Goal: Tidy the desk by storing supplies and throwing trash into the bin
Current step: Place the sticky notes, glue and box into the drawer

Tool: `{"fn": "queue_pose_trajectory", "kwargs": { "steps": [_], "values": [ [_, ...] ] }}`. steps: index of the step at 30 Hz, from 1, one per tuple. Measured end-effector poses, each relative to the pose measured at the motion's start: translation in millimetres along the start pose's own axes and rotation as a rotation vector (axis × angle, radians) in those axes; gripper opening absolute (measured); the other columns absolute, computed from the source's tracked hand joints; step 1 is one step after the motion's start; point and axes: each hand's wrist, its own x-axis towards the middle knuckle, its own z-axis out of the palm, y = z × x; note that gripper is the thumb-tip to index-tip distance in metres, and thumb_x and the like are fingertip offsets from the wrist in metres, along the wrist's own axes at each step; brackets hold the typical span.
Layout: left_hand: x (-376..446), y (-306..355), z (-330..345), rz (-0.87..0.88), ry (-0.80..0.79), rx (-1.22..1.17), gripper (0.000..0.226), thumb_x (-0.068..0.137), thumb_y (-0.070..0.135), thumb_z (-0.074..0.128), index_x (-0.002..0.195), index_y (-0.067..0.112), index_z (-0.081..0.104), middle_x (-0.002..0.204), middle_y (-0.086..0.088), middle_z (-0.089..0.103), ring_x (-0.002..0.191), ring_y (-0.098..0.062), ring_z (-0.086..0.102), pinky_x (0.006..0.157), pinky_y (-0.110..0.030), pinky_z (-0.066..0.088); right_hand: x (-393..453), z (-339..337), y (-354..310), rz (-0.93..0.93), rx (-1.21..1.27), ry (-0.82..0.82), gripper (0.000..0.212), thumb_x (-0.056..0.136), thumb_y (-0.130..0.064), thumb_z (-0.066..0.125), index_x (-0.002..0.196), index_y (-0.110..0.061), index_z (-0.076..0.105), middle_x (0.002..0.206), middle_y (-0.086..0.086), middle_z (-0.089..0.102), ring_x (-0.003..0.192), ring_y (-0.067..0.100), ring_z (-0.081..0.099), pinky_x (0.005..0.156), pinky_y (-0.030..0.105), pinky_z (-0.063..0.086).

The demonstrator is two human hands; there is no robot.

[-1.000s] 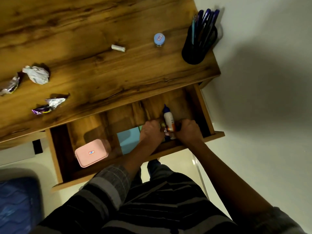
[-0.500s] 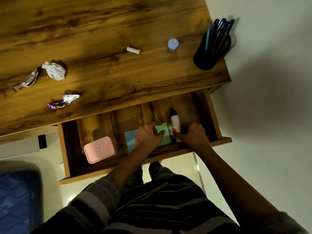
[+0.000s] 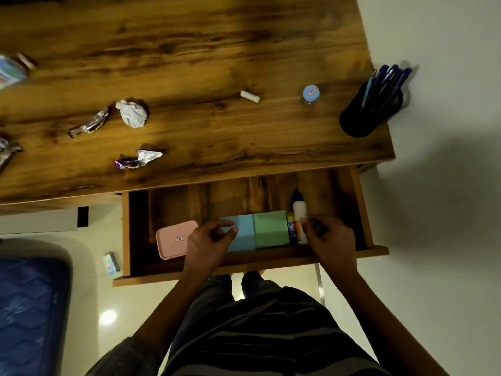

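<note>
In the open drawer (image 3: 363,213), near its right wall, the glue bottle (image 3: 299,213) lies beside a green pad (image 3: 269,229) and a blue pad (image 3: 242,234). The right hand (image 3: 329,240) has curled fingers at the bottle; I cannot tell if it grips it. The left hand (image 3: 207,245) hovers over the blue pad, loosely curled and holding nothing. To do this step well, lay the bottle flat and parallel to the pads. On the desk (image 3: 189,63) a paper ball (image 3: 132,114) and wrappers (image 3: 138,158) wait for the bin.
</note>
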Motion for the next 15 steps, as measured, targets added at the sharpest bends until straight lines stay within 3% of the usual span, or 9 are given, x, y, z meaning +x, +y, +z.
{"fn": "queue_pose_trajectory", "kwargs": {
  "steps": [2, 4, 6, 9, 13, 15],
  "values": [
    [-11, -8, -7, -0.055, 0.026, -0.105, 0.021, 0.087, 0.041, 0.078, 0.105, 0.031, 0.079, 0.092, 0.011, 0.076, 0.085, -0.006, 0.073, 0.076, -0.04, 0.065, -14, -5, -6, -0.025, 0.059, 0.011, 0.041, 0.088, -0.052, 0.065, 0.105, -0.016, 0.075, 0.094, -0.005, 0.073, 0.078, 0.001, 0.064, 0.07, 0.016, 0.054],
    [-24, -12, -14, -0.098, 0.04, -0.181, 0.018, 0.088, 0.038, 0.078, 0.104, 0.03, 0.08, 0.093, 0.009, 0.077, 0.084, -0.011, 0.074, 0.071, -0.036, 0.064, -27, -10, -14, -0.029, 0.094, -0.004, 0.033, 0.087, -0.049, 0.069, 0.102, -0.02, 0.076, 0.092, -0.011, 0.072, 0.08, 0.0, 0.067, 0.073, 0.016, 0.055],
    [-38, -15, -21, -0.133, 0.045, -0.236, 0.011, 0.09, 0.033, 0.077, 0.1, 0.029, 0.08, 0.087, 0.004, 0.077, 0.071, -0.009, 0.071, 0.06, -0.026, 0.059, -37, -14, -22, -0.001, 0.124, -0.034, 0.023, 0.087, -0.049, 0.07, 0.091, -0.027, 0.077, 0.083, -0.016, 0.072, 0.08, -0.005, 0.067, 0.074, 0.01, 0.051],
    [-54, -22, -28, -0.16, 0.054, -0.277, 0.004, 0.091, 0.026, 0.076, 0.089, 0.025, 0.079, 0.07, -0.003, 0.072, 0.049, -0.012, 0.059, 0.053, -0.028, 0.049, -48, -15, -29, 0.045, 0.125, -0.107, 0.03, 0.084, -0.057, 0.068, 0.082, -0.029, 0.078, 0.076, -0.017, 0.073, 0.079, -0.006, 0.067, 0.075, 0.012, 0.05],
    [-66, -30, -36, -0.207, 0.099, -0.252, 0.011, 0.09, 0.033, 0.076, 0.084, 0.024, 0.078, 0.059, 0.007, 0.068, 0.055, -0.008, 0.061, 0.061, -0.027, 0.048, -50, -13, -30, 0.101, 0.081, -0.208, 0.033, 0.082, -0.062, 0.07, 0.063, -0.036, 0.063, 0.058, -0.019, 0.06, 0.068, -0.003, 0.06, 0.063, 0.014, 0.041],
    [-69, -32, -39, -0.171, 0.187, -0.14, 0.016, 0.086, 0.042, 0.076, 0.09, 0.026, 0.077, 0.072, 0.009, 0.073, 0.069, -0.008, 0.067, 0.068, -0.027, 0.053, -49, -13, -27, 0.126, 0.062, -0.259, 0.036, 0.084, -0.061, 0.069, 0.06, -0.035, 0.062, 0.054, -0.016, 0.057, 0.065, 0.002, 0.059, 0.062, 0.02, 0.043]
  ]
}}
